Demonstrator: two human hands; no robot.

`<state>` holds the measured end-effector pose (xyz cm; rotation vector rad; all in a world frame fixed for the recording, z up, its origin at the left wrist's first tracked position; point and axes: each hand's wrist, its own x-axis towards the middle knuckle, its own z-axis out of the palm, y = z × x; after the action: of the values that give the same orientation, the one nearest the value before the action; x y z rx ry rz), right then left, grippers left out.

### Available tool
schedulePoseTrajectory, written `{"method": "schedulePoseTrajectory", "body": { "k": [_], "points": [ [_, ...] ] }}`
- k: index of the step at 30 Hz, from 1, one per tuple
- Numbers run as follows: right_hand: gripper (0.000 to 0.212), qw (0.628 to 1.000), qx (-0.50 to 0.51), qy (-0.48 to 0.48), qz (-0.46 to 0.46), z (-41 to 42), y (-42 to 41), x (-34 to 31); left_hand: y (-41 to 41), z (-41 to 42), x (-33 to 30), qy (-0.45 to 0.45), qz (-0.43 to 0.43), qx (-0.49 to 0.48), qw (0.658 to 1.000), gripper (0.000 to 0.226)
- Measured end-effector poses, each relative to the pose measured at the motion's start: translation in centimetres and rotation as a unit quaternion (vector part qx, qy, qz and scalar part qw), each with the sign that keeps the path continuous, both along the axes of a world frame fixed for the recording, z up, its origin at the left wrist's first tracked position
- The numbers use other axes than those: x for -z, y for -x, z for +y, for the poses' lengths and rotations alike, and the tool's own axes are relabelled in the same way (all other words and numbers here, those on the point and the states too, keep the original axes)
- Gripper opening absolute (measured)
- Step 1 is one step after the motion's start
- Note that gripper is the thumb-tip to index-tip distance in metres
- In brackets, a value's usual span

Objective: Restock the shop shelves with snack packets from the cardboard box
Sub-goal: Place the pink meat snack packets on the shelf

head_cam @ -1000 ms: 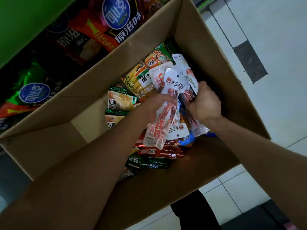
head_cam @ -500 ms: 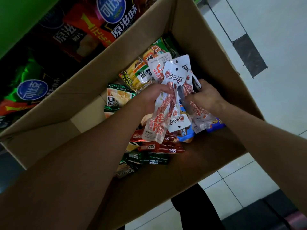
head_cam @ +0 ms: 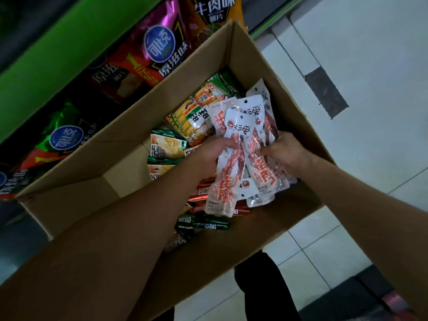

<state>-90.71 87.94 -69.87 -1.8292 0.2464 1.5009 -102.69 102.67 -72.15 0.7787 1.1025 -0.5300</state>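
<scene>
White-and-red snack packets are gripped, fanned, by left hand and right hand above cardboard box, gathered for shelving.

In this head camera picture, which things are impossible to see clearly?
- Box floor: the cardboard box bottom under the loose packets, also covered by both forearms.
- How many white and red packets are held: they overlap, and the left hand and right hand cover their middles.
- Crisp bags on the shelf: cut by the box wall and the picture edge.
</scene>
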Motion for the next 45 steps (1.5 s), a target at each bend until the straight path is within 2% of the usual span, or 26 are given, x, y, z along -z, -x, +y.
{"method": "schedulePoseTrajectory", "body": {
  "k": [2,6,12,15,17,20,24,29,37,42,45],
  "points": [
    [0.030,0.999,0.022,-0.012,0.032,-0.6,0.5,-2.1,0.4,0.1,-1.8,-0.001,-0.009,0.004,1.000,0.029],
    [0.028,0.996,0.054,-0.047,0.060,-1.1,1.7,-7.8,1.2,0.9,-6.9,-0.001,-0.025,0.031,0.999,0.044],
    [0.027,0.990,0.091,-0.084,0.066,0.1,3.9,-19.6,2.1,2.4,-20.4,-0.041,-0.042,0.056,0.997,0.046],
    [0.031,0.989,0.082,-0.112,0.049,1.0,4.0,-26.6,2.8,3.4,-27.8,-0.048,-0.060,0.071,0.995,0.036],
    [0.031,0.990,0.068,-0.119,0.041,1.3,4.0,-31.5,3.1,3.8,-33.2,-0.051,-0.058,0.076,0.994,0.030],
    [0.035,0.989,0.046,-0.137,0.036,1.7,4.0,-38.9,3.5,3.9,-41.1,-0.039,-0.061,0.069,0.995,0.039],
    [0.042,0.985,0.024,-0.173,0.017,2.0,4.6,-47.8,4.7,3.4,-50.3,-0.032,-0.112,0.027,0.993,0.034],
    [0.037,0.973,-0.010,-0.231,-0.030,2.4,5.3,-57.5,6.5,2.9,-60.0,-0.083,-0.170,-0.051,0.981,0.065],
    [0.030,0.945,-0.080,-0.305,-0.082,5.0,8.1,-69.1,11.3,4.2,-72.3,-0.108,-0.274,-0.046,0.955,0.074],
    [0.030,0.918,-0.150,-0.358,-0.077,8.7,11.2,-74.1,15.6,6.5,-77.9,-0.160,-0.298,-0.085,0.937,0.060],
    [0.032,0.907,-0.187,-0.363,-0.104,11.0,13.5,-76.6,18.7,7.8,-80.5,-0.191,-0.321,-0.101,0.922,0.056]
  ]
}}
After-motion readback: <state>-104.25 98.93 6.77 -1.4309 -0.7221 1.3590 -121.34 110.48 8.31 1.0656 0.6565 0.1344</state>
